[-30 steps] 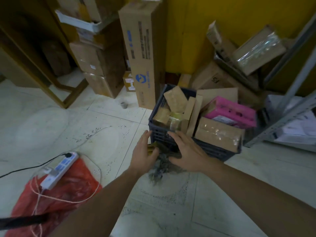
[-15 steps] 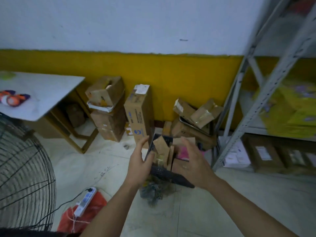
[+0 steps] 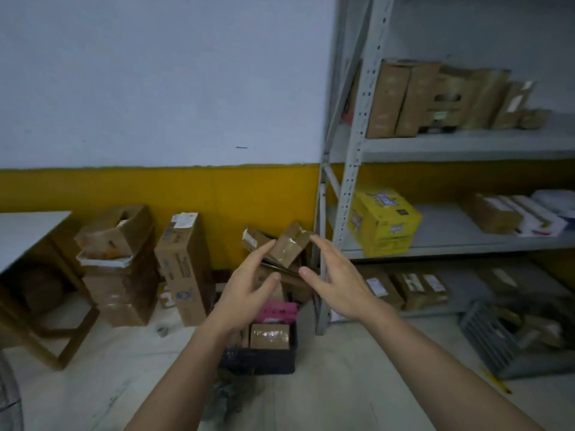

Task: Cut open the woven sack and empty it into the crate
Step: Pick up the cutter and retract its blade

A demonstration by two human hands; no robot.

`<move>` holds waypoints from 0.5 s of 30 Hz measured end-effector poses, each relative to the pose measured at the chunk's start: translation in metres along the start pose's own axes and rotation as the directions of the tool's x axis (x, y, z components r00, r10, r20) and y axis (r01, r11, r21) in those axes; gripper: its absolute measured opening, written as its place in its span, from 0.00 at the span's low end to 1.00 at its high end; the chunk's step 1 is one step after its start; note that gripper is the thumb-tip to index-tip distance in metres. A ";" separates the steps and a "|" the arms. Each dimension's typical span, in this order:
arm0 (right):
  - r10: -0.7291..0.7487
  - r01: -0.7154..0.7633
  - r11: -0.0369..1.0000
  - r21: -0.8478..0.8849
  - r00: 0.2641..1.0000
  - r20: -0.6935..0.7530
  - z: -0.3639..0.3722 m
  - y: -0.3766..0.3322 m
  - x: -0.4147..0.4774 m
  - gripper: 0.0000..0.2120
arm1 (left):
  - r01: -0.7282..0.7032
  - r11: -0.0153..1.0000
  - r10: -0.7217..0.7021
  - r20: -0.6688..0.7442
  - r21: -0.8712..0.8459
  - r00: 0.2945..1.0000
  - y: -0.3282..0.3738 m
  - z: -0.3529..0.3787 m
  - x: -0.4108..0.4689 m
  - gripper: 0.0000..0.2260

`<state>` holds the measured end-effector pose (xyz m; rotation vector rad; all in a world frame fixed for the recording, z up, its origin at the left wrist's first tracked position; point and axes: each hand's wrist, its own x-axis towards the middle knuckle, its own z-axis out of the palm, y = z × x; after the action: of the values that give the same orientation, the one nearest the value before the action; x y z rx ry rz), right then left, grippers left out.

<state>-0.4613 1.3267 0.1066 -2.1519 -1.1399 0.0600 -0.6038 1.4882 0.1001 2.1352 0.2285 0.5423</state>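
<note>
Pale floor [image 3: 326,384], grey shelving [image 3: 351,169]

The wall [image 3: 155,82] is pale blue-grey above a mustard-yellow band [image 3: 217,197]. The crate [image 3: 264,362] under the left grip [image 3: 249,290] is black, holding a bright pink box [image 3: 278,311] and brown cardboard parcels [image 3: 270,335] under glossy clear tape. Left of the grips, a tall brown carton [image 3: 183,269] bears blue print. Right of them, the shelving [image 3: 351,169] is light grey, carrying a bright yellow box [image 3: 384,223] and brown cartons [image 3: 435,98]. The floor [image 3: 342,384] is pale.

No legible text on any box.
</note>
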 end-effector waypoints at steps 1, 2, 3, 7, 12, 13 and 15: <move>0.011 -0.011 1.000 -0.013 1.000 -0.016 -0.013 0.003 -0.009 0.34 | -0.019 1.000 0.019 0.018 0.001 1.000 0.010 0.008 0.004 0.25; 0.023 -0.024 0.999 -0.024 0.999 -0.037 -0.026 0.008 -0.018 0.34 | -0.036 0.999 0.036 0.037 0.002 0.999 0.019 0.018 0.008 0.26; 0.040 -0.042 0.999 -0.034 0.997 -0.059 -0.040 0.015 -0.028 0.33 | -0.050 0.999 0.050 0.063 0.001 0.997 0.029 0.029 0.013 0.26; 0.161 -0.173 0.983 -0.063 0.973 -0.165 -0.101 0.051 -0.076 0.34 | -0.129 0.992 0.128 0.161 -0.006 0.979 0.068 0.082 0.034 0.24; 0.244 -0.304 0.947 -0.105 0.892 -0.380 -0.186 0.101 -0.157 0.31 | -0.212 0.977 0.213 0.269 -0.034 0.939 0.133 0.180 0.052 0.27; 0.266 -0.341 0.934 -0.109 0.865 -0.425 -0.204 0.112 -0.175 0.30 | -0.231 0.972 0.232 0.281 -0.038 0.931 0.148 0.202 0.055 0.26; 0.308 -0.407 0.907 -0.112 0.819 -0.483 -0.242 0.136 -0.213 0.29 | -0.267 0.962 0.272 0.290 -0.058 0.917 0.179 0.247 0.061 0.27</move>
<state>-0.4125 0.9828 0.1535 -2.3718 -0.4730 -0.3991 -0.4431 1.2249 0.1390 2.2116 -0.2427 0.3694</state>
